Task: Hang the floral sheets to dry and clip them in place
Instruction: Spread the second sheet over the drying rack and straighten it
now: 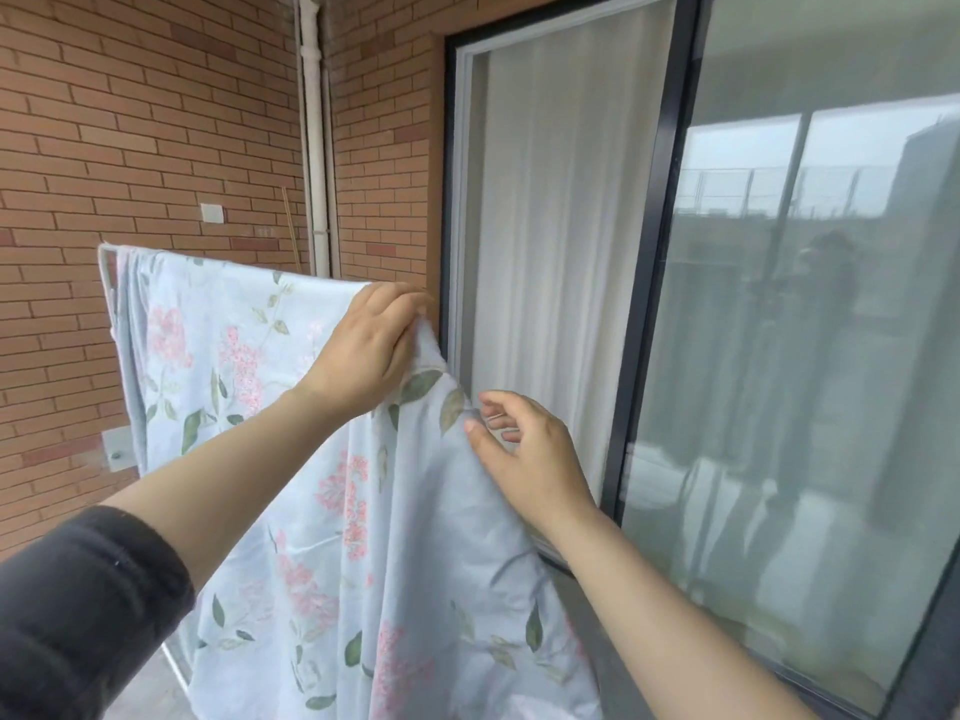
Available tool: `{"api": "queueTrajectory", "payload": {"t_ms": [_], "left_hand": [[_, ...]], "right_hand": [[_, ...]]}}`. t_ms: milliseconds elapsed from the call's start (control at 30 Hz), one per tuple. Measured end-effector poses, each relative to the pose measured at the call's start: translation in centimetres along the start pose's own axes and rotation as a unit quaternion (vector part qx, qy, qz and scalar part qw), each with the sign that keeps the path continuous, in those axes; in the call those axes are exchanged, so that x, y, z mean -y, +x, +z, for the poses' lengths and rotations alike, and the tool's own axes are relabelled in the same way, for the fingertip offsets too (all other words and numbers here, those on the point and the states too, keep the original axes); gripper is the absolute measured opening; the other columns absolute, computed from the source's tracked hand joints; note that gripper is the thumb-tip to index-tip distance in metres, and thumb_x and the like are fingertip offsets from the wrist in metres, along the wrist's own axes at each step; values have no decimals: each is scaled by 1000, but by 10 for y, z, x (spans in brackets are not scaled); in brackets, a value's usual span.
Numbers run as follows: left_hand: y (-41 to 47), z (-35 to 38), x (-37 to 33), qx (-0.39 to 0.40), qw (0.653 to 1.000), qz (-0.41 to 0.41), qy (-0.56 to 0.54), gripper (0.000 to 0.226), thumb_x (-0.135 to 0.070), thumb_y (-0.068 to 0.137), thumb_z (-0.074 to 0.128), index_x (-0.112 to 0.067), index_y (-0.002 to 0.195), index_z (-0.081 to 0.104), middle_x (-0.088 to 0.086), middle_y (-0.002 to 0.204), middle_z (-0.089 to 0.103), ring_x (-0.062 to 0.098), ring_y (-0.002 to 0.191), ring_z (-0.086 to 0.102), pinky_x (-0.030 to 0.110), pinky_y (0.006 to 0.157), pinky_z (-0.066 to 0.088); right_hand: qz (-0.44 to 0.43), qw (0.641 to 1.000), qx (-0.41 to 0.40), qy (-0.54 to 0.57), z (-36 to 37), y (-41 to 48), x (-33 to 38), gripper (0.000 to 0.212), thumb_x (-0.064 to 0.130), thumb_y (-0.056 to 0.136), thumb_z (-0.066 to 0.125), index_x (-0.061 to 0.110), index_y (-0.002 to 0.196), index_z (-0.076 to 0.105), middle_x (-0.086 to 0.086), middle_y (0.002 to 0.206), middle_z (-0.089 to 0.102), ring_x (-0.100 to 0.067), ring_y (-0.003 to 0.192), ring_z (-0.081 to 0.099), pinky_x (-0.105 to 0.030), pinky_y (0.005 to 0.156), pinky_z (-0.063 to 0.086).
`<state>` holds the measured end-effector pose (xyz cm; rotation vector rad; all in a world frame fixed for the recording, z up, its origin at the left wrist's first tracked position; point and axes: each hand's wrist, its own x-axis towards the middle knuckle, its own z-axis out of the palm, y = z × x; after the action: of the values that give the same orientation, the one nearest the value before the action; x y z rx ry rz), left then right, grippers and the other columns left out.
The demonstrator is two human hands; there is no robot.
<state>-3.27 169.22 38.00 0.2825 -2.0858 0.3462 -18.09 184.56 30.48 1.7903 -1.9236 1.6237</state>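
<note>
Over the drying rack (105,275): floral sheet (332,563), draped. My left hand (371,350) pinches its top corner; my right hand (524,449), loose-fingered, brushes the edge. Best, I judge: tug corner level before clipping.

Behind the drying rack (102,267) stand a brick wall (130,122) and a white pipe (316,148). The door frame (450,200) crowds its right end; the floral sheet (234,356) curtains its near side.

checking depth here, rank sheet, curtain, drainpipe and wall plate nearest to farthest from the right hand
1. Sheet, touching the right hand at its thumb.
2. Curtain, just beyond the hand.
3. Drainpipe, up and left.
4. Wall plate, farther left still.
</note>
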Motion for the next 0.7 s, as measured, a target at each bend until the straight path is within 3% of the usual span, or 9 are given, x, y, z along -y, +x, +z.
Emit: {"api": "queueTrajectory", "payload": {"t_ms": [133, 300, 500, 700], "left_hand": [[-9, -14, 35, 20, 999, -49, -1, 36, -10, 96, 36, -1, 127, 53, 12, 128, 55, 29, 118, 49, 29, 105, 33], [-10, -24, 68, 50, 998, -45, 10, 38, -12, 98, 39, -4, 133, 50, 10, 132, 54, 24, 121, 48, 20, 102, 30], [1, -14, 95, 55, 996, -63, -10, 34, -19, 99, 39, -9, 126, 57, 3, 119, 62, 20, 109, 55, 22, 90, 40], [6, -1, 118, 58, 995, -57, -51, 34, -24, 100, 36, -12, 121, 60, -2, 109, 62, 13, 103, 54, 19, 85, 38]], "right_hand": [[-10, 1000, -19, 4, 22, 32, 28, 33, 33, 88, 64, 21, 118, 62, 12, 109, 62, -8, 98, 60, -32, 90, 50], [-19, 997, -74, 11, 42, 62, 50, 21, 35, 88, 63, 24, 106, 64, 12, 99, 65, -7, 92, 61, -32, 85, 52], [-25, 996, -89, -17, 54, 102, 57, 28, 34, 85, 66, 23, 111, 65, 8, 101, 61, -7, 89, 58, -28, 85, 50], [-39, 998, -42, -24, 62, 132, 67, 15, 38, 86, 64, 25, 90, 70, 17, 68, 67, -5, 78, 62, -29, 76, 52]]}}
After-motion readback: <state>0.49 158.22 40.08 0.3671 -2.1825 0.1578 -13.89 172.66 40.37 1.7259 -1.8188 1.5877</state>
